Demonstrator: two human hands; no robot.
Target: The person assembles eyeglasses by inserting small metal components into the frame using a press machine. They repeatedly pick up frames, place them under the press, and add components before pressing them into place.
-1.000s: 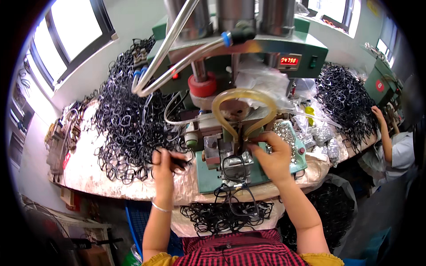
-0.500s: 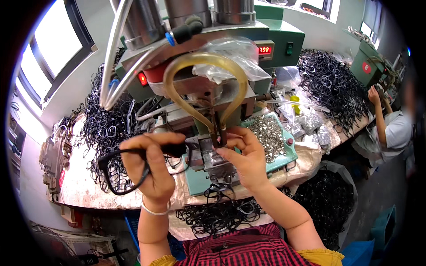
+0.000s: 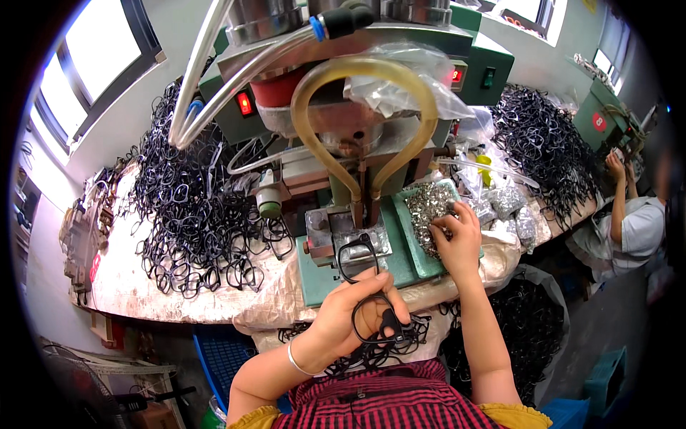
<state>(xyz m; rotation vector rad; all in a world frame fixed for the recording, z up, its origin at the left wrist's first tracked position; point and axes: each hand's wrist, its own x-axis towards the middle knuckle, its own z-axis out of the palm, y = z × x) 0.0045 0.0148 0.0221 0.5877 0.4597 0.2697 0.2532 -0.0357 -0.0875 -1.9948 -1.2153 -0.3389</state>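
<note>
My left hand (image 3: 354, 309) is closed around a black eyeglass frame (image 3: 366, 240), held upended in front of the machine's metal fixture (image 3: 371, 239), one rim above the fingers and the other below. My right hand (image 3: 461, 239) reaches over the green tray (image 3: 409, 250), its fingertips drawn together in the heap of small metal parts (image 3: 427, 209). Whether a part is between those fingertips is too small to see. Two brownish electrode-like tips (image 3: 366, 211) hang over the fixture, joined to a looped yellowish hose (image 3: 304, 107).
Black eyeglass frames (image 3: 179, 214) are heaped left of the machine, with another pile (image 3: 543, 143) at the back right. More frames lie by my lap. Bags of small parts (image 3: 504, 200) stand beyond the tray. A co-worker (image 3: 622, 229) sits at the far right.
My left hand has swung right and nearer my body with an eyeglass frame. My right hand has left the machine's tips and moved right into the tray of metal parts.
</note>
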